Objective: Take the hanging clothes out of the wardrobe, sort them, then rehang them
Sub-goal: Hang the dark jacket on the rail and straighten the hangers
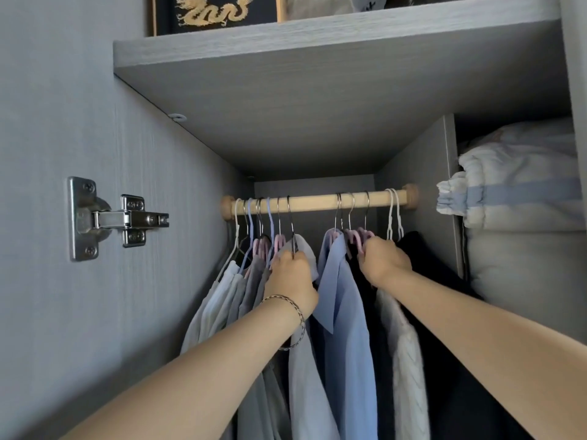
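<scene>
Reaching into a grey wood-grain wardrobe, a person takes hold of hangers on the round pale wooden rail (317, 203) that spans the hanging bay beneath a grey shelf (317, 90). The left hand (290, 274), a thin braided bracelet (293, 308) at its wrist, is closed around the neck of a dark metal hanger (290, 217) carrying a light grey collared shirt (305, 360). The right hand (386, 263) is curled around a bunch of pink plastic hangers (357, 238) just right of a long light blue shirt (346, 312), which hangs between the two hands.

Every garment in view hangs from the rail: pale grey and white tops (219, 300) crowded at the left end, a white knitted piece (406, 360) and black clothing (444, 312) towards the right. The task appears to be at its opening step, taking the clothes out, with sorting and rehanging yet to come.

Lifting them out would call for raising each hook up and clear of the rail, then drawing the clothes forwards out of the bay. Headroom under the shelf looks limited, and the closely packed hooks may snag one another.

A steel door hinge (108, 219) is fixed to the left panel. Folded white and blue bedding (514, 192) fills the neighbouring compartment on the right, and a framed gold dragon picture (209, 11) stands on the shelf above.
</scene>
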`<action>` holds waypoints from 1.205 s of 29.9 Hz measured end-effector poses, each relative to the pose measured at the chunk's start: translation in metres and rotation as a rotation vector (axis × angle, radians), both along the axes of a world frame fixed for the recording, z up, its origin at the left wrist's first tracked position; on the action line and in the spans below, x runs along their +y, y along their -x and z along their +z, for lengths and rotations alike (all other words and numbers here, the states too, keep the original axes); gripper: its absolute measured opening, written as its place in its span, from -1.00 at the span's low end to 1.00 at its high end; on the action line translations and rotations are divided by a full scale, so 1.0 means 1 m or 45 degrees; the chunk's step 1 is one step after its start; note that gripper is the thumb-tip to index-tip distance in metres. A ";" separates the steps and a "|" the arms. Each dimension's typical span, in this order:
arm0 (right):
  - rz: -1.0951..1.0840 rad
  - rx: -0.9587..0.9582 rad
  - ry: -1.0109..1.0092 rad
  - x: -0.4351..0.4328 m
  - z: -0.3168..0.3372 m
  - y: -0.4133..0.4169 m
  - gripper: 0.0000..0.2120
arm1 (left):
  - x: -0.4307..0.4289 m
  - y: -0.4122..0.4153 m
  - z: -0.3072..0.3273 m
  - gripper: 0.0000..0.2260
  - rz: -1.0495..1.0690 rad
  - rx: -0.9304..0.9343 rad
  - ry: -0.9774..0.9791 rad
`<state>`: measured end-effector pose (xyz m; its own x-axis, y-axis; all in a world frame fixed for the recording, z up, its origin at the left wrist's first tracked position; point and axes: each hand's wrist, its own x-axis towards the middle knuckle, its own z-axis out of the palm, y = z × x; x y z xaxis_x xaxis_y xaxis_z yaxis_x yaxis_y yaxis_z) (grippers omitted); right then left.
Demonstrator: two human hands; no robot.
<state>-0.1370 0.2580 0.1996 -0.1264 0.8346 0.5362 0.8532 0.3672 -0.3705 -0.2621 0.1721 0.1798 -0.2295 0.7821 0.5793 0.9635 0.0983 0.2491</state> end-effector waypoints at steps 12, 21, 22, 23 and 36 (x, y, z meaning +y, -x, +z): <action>0.091 0.202 0.109 -0.005 0.002 0.009 -0.54 | 0.013 0.006 -0.003 -0.65 -0.175 -0.273 -0.038; -0.023 0.267 0.111 -0.006 0.002 0.002 -0.62 | 0.020 -0.043 -0.001 -0.84 -0.397 -0.184 0.042; -0.019 0.193 -0.018 -0.009 0.002 0.003 -0.64 | 0.016 -0.040 0.002 -0.87 -0.401 -0.157 0.043; 0.028 0.117 -0.188 -0.013 0.003 0.005 -0.66 | 0.011 -0.034 0.005 -0.86 -0.358 -0.096 -0.016; 0.649 0.651 0.544 -0.038 -0.006 0.134 -0.51 | -0.028 0.069 0.005 -0.67 0.269 -0.007 0.167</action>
